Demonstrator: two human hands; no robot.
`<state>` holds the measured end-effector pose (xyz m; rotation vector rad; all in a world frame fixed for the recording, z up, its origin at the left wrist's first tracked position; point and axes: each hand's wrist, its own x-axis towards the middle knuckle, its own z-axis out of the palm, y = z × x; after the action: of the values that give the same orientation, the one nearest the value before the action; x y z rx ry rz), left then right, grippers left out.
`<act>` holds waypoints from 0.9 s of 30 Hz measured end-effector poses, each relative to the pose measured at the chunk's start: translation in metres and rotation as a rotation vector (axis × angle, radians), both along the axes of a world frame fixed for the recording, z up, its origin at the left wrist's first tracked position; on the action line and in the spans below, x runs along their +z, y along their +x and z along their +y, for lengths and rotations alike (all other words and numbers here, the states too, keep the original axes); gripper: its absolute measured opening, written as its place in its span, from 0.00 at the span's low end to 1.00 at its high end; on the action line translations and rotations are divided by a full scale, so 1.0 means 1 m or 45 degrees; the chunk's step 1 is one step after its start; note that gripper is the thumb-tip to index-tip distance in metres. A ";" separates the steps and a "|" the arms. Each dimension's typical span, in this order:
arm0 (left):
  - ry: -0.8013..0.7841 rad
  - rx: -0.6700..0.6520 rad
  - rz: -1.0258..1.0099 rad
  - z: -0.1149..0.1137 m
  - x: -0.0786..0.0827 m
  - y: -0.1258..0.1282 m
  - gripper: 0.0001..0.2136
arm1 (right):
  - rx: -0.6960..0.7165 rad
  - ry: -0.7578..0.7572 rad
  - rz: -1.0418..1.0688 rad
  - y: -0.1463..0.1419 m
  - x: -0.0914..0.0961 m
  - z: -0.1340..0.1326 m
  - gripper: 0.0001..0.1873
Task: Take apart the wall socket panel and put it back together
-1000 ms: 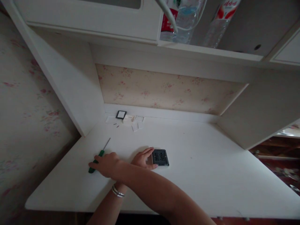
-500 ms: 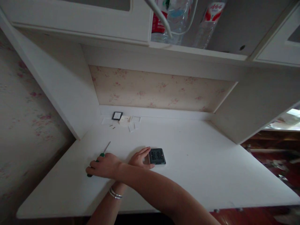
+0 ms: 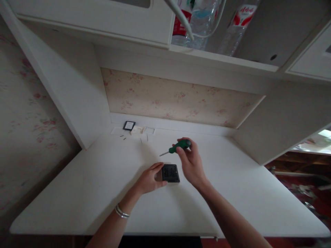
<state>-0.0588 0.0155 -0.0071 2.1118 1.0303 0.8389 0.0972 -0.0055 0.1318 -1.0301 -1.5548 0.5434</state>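
The left hand (image 3: 148, 179), with thin metal bangles (image 3: 121, 212) at the wrist, lies on the smooth white desk (image 3: 245, 193) with its fingers pressed together and curled along the left edge of a dark square switch module (image 3: 170, 173). The thumb closes in from below, so the hand pinches the edge. The module lies flat near the middle of the desk, its matte face showing small ridged detail that is too dim to make out. Just above and to the right of it, the right hand (image 3: 191, 164) is closed around the glossy green handle of a screwdriver (image 3: 177, 147). The thin metal shaft slants down to the left and its tip hangs clear above the desk. Back by the floral wallpaper (image 3: 181, 100) stand a small black socket plate (image 3: 129, 125), some flat white plastic covers (image 3: 143, 133) and a few loose screws (image 3: 122, 137), well apart from the hands. Overhead, clear plastic bottles (image 3: 204, 20) with red labels sit on a white shelf.
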 end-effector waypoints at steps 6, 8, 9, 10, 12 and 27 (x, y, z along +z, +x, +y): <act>0.012 0.010 0.043 0.001 0.000 -0.003 0.35 | -0.008 -0.200 0.286 0.041 -0.005 -0.005 0.19; 0.013 0.005 0.048 0.001 0.000 -0.003 0.34 | -0.015 -0.244 0.255 0.043 -0.012 -0.007 0.20; 0.014 0.005 0.047 0.000 0.000 -0.003 0.34 | -0.016 -0.258 0.241 0.043 -0.015 -0.008 0.20; 0.014 0.006 0.046 0.000 0.000 -0.002 0.34 | -0.016 -0.267 0.231 0.043 -0.017 -0.008 0.20; 0.010 0.008 0.045 0.000 0.000 -0.002 0.34 | -0.017 -0.274 0.213 0.042 -0.020 -0.008 0.21; -0.017 0.005 0.054 0.002 0.000 -0.002 0.34 | 0.008 -0.369 0.063 0.037 -0.027 -0.006 0.21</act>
<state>-0.0613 0.0176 -0.0073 2.1253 1.0596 0.7899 0.1340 -0.0117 0.1051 -1.2199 -1.4631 0.8097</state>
